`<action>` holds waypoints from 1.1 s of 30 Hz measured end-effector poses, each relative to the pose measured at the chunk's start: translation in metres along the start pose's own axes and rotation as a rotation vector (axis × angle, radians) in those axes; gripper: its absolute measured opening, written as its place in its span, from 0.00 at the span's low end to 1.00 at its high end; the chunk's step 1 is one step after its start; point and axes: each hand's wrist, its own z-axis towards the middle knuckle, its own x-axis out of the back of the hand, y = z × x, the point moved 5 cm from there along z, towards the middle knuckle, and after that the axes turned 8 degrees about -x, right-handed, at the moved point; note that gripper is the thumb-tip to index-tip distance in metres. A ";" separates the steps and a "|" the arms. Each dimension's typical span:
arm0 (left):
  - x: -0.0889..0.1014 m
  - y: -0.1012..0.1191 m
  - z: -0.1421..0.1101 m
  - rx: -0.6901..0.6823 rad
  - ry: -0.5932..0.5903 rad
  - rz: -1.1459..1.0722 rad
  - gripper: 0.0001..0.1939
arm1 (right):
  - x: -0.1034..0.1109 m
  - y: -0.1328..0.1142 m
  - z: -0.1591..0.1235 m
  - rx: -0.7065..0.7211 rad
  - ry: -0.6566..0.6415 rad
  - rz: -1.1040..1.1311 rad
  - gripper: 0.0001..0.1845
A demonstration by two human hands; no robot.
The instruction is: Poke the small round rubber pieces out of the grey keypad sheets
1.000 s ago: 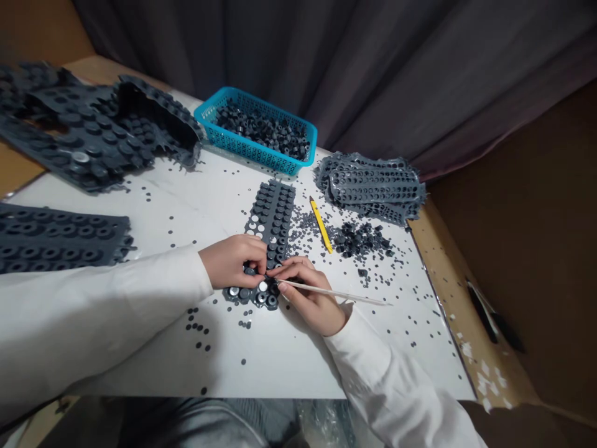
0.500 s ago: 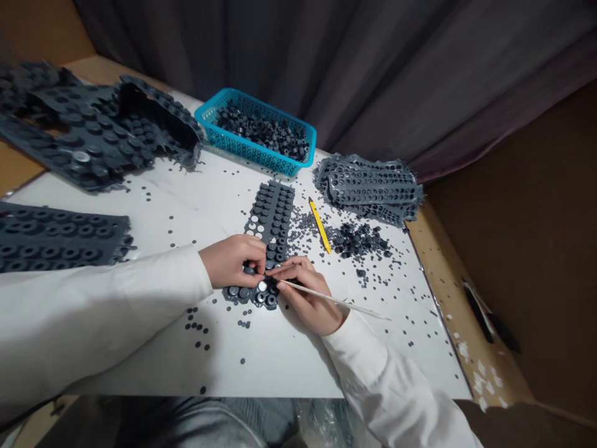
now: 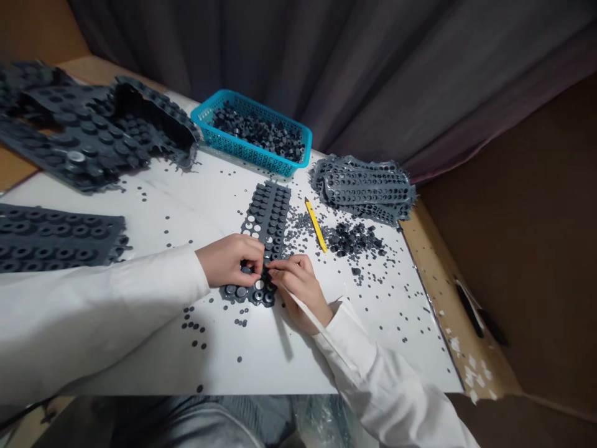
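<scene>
My left hand (image 3: 228, 261) pinches a small dark rubber stud (image 3: 245, 269) at the lower part of a dark grey rubber strip (image 3: 269, 218). The strip lies flat, with rows of raised studs and several white-showing holes. My right hand (image 3: 298, 283) rests against the strip's edge, its fingertips close to my left fingers. It holds a thin pale wooden stick (image 3: 313, 322), which slants back along my right sleeve. The stud's underside is hidden by my fingers.
Loose dark bits dot the white tabletop (image 3: 224, 354). A blue plastic basket (image 3: 247, 151) of dark studs stands at the back, near a yellow pencil (image 3: 316, 225), a stud pile (image 3: 352, 239) and stacked perforated sheets (image 3: 364, 186). Large rubber sheets (image 3: 88, 134) lie left.
The stick in my right hand has swung from pointing right to slanting back along my sleeve. My right hand has shifted slightly toward the strip. The whole view has drifted a little.
</scene>
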 end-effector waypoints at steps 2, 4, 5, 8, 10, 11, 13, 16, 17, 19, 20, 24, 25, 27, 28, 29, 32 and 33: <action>0.000 -0.001 0.000 0.007 -0.007 0.002 0.05 | 0.004 0.001 0.001 -0.006 0.044 -0.005 0.07; 0.000 -0.001 0.000 0.015 -0.014 0.004 0.05 | 0.013 0.005 0.004 -0.054 0.127 0.036 0.07; 0.001 -0.001 0.000 0.017 -0.018 0.006 0.05 | 0.019 0.009 0.005 -0.094 0.178 0.059 0.07; 0.002 -0.001 -0.001 0.021 -0.025 0.015 0.03 | 0.035 0.023 0.007 -0.216 0.326 0.059 0.05; 0.002 0.000 -0.001 0.030 -0.033 0.010 0.03 | 0.042 0.031 0.007 -0.264 0.374 0.024 0.05; 0.002 0.000 -0.001 0.038 -0.036 0.002 0.03 | 0.043 0.035 0.007 -0.288 0.376 0.026 0.06; 0.003 0.000 -0.001 0.053 -0.036 -0.020 0.05 | 0.043 0.043 0.005 -0.349 0.349 0.076 0.07; 0.004 0.001 -0.001 0.053 -0.023 -0.034 0.06 | 0.038 0.049 0.001 -0.449 0.288 0.129 0.09; 0.005 0.001 -0.001 0.047 -0.017 -0.026 0.05 | 0.037 0.050 0.000 -0.468 0.277 0.124 0.10; 0.006 0.002 0.000 0.028 -0.004 0.006 0.05 | 0.036 0.049 0.000 -0.492 0.266 0.119 0.10; 0.006 0.002 0.000 0.019 -0.003 0.025 0.05 | 0.035 0.048 0.000 -0.499 0.262 0.134 0.10; 0.004 0.000 -0.001 0.004 -0.010 0.080 0.03 | 0.027 0.034 0.003 -0.441 0.197 0.272 0.08; 0.004 0.000 -0.001 0.000 -0.003 0.086 0.03 | 0.024 0.028 0.004 -0.397 0.174 0.313 0.07; 0.004 -0.001 -0.002 -0.022 0.012 0.090 0.03 | 0.018 0.017 0.004 -0.307 0.118 0.391 0.06; 0.003 0.000 -0.002 -0.036 0.016 0.091 0.02 | 0.015 0.012 0.004 -0.274 0.087 0.423 0.05; 0.003 0.000 -0.002 -0.048 0.017 0.093 0.02 | 0.012 0.009 0.004 -0.253 0.057 0.445 0.04; 0.004 0.002 -0.001 -0.073 0.024 0.103 0.03 | 0.006 0.007 0.002 -0.243 0.010 0.453 0.03; 0.005 0.002 -0.001 -0.078 0.028 0.107 0.04 | 0.006 0.007 0.001 -0.251 0.009 0.448 0.03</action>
